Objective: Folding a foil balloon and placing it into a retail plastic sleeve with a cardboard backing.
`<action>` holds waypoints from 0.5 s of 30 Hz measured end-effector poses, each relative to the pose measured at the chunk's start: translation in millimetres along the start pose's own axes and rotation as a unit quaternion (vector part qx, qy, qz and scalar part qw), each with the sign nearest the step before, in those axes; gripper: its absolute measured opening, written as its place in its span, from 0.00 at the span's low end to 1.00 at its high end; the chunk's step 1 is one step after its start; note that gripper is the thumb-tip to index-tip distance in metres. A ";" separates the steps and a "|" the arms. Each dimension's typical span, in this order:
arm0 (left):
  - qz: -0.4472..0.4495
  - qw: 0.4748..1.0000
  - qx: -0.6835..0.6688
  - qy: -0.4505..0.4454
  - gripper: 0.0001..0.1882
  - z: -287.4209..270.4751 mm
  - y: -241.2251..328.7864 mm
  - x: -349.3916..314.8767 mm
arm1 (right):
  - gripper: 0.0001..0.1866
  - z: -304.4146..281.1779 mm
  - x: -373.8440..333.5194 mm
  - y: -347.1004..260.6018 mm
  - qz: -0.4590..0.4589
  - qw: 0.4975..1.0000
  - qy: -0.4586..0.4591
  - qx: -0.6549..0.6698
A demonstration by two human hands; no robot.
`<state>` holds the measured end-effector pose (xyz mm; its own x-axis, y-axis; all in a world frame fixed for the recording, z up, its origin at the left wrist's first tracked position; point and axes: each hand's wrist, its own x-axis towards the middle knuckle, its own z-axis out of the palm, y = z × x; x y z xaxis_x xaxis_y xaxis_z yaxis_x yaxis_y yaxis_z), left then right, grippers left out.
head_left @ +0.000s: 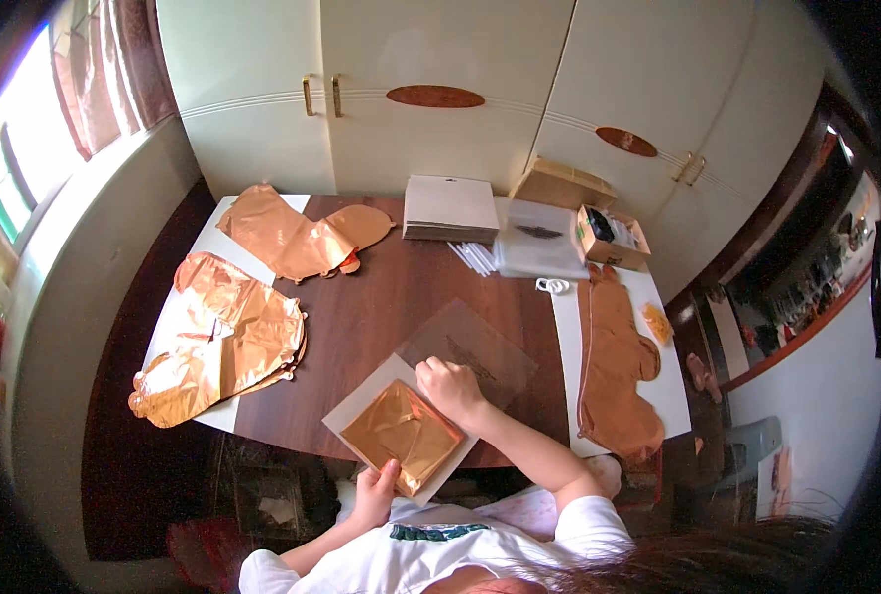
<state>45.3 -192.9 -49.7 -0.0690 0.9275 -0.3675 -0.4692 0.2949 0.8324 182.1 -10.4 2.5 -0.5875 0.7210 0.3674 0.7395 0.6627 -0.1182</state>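
A folded gold foil balloon (401,436) lies on a square white card (349,408) at the table's front edge. My left hand (373,495) grips the near corner, its thumb on top of the foil and its other fingers underneath. Closed in a fist-like pinch, my right hand (448,390) is at the card's far right corner; what its fingers hold is hidden. Partly beneath that hand, a clear plastic bag (485,342) with a dark printed mark lies flat on the wood.
Flat foil balloons lie at the left: one near (227,332), one far (302,238). Another copper balloon (614,376) is on the right. Along the back are a stack of white cards (448,206), clear bags (539,243), white strips (473,259) and a small box (614,238).
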 end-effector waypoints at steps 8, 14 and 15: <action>-0.010 1.000 0.010 -0.023 0.14 5.4 5.9 3.5 | 0.02 -8.4 -6.3 -13.2 -0.055 0.998 0.019 -0.034; 0.009 0.999 -0.033 -0.005 0.13 18.3 8.4 3.0 | 0.03 -13.4 -10.1 -25.4 -0.054 0.997 0.020 -0.050; 0.022 1.000 -0.021 0.009 0.13 19.5 9.3 2.9 | 0.03 -15.2 -10.6 -26.8 -0.045 0.997 0.024 -0.054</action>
<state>57.9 -183.0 -34.9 -0.1066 0.9348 -0.3389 -0.5012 0.2438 0.8302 173.4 -38.9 15.7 -0.6382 0.6479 0.4158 0.7176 0.6962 0.0166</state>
